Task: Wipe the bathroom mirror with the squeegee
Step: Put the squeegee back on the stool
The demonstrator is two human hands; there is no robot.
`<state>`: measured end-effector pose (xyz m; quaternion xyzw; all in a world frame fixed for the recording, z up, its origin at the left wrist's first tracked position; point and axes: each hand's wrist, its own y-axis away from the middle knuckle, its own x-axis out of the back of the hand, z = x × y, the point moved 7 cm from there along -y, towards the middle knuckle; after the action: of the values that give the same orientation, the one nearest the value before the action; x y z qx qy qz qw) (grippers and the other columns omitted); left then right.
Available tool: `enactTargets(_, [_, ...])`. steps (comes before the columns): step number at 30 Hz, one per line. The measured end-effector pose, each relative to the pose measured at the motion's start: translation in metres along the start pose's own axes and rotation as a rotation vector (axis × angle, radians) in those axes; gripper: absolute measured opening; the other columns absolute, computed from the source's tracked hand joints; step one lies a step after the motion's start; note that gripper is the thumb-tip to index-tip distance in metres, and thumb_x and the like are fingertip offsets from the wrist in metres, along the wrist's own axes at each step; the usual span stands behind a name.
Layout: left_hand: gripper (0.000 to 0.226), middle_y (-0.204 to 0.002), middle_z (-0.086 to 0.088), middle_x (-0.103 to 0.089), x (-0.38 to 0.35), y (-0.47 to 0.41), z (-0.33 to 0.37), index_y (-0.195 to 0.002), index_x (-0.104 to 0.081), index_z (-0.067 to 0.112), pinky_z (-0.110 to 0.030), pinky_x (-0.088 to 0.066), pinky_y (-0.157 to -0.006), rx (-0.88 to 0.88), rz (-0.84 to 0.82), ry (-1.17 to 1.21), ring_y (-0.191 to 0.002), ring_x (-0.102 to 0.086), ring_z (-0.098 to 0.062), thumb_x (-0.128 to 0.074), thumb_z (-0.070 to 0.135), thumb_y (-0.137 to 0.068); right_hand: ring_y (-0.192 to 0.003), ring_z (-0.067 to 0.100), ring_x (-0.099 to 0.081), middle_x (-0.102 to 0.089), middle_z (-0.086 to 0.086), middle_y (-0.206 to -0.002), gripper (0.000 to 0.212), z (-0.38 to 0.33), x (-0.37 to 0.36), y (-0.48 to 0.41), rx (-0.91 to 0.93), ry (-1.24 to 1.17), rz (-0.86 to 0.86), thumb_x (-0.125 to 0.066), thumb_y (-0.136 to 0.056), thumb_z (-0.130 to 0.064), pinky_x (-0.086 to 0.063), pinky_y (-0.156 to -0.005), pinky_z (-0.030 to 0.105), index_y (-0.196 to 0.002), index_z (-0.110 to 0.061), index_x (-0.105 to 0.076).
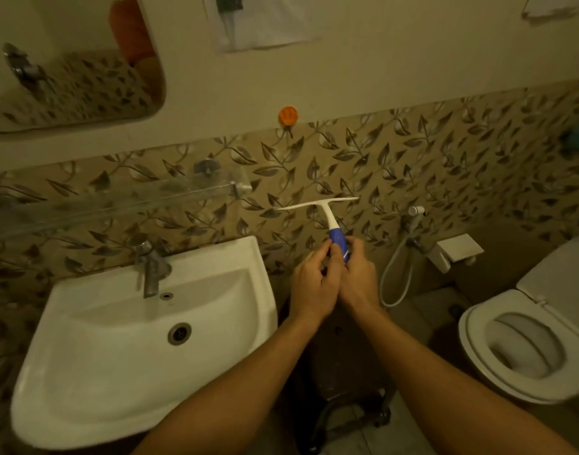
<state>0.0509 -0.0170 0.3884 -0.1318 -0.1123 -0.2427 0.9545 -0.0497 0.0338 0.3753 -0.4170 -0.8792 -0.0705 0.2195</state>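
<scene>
A squeegee (327,213) with a white blade bar and a blue handle stands upright in front of the leaf-patterned wall tiles, right of the sink. Both hands hold its blue handle: my left hand (314,284) pinches it from the left and my right hand (358,277) grips it from the right, the two hands touching. The blade points up and lies roughly level. The bathroom mirror (74,70) hangs at the upper left, well above and left of the squeegee, with nothing touching it.
A white sink (84,372) with a metal tap (151,270) sits lower left under a glass shelf (117,198). A toilet (524,343) stands at right, a spray hose (396,274) beside it. An orange hook (288,115) is on the wall. A dark stool (347,372) stands below my hands.
</scene>
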Motion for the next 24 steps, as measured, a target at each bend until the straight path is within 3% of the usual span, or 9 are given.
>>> enactTargets(5, [0.039, -0.100, 0.010, -0.072, -0.040, 0.007, -0.024, -0.136, -0.062, 0.025, -0.036, -0.059, -0.078, 0.039, -0.019, -0.021, -0.088, -0.068, -0.005, -0.049, 0.045, -0.104, -0.068, 0.008, -0.068, -0.067, -0.005, -0.086, 0.041, 0.047, 0.010, -0.007, -0.024, 0.001, -0.047, -0.052, -0.100, -0.042, -0.051, -0.055, 0.023, -0.136, -0.024, -0.041])
enactTargets(11, [0.031, -0.101, 0.010, -0.073, -0.070, 0.012, -0.058, -0.129, -0.065, 0.024, -0.034, -0.059, -0.081, 0.105, -0.047, -0.030, -0.088, -0.068, -0.002, -0.051, 0.038, -0.105, -0.072, 0.015, -0.067, -0.066, -0.004, -0.087, 0.039, 0.102, 0.004, -0.018, -0.057, 0.100, -0.078, -0.050, -0.099, -0.046, -0.060, -0.066, 0.042, -0.131, -0.027, -0.041])
enactTargets(18, [0.031, -0.099, 0.010, -0.072, -0.095, 0.014, -0.113, -0.128, -0.065, 0.023, -0.033, -0.060, -0.080, 0.149, -0.106, -0.118, -0.085, -0.068, -0.002, -0.051, 0.037, -0.104, -0.079, 0.016, -0.065, -0.066, -0.001, -0.097, 0.035, 0.165, -0.021, -0.023, -0.090, 0.207, -0.100, -0.046, -0.101, -0.047, -0.058, -0.069, 0.042, -0.128, -0.025, -0.041])
enactTargets(24, [0.035, -0.106, 0.003, -0.070, -0.115, 0.018, -0.171, -0.134, -0.061, 0.018, -0.029, -0.059, -0.081, 0.162, -0.217, -0.161, -0.090, -0.068, -0.005, -0.050, 0.036, -0.105, -0.075, 0.012, -0.063, -0.062, -0.006, -0.094, 0.018, 0.218, -0.045, -0.022, -0.130, 0.203, -0.154, -0.046, -0.101, -0.045, -0.057, -0.066, 0.041, -0.112, -0.031, -0.043])
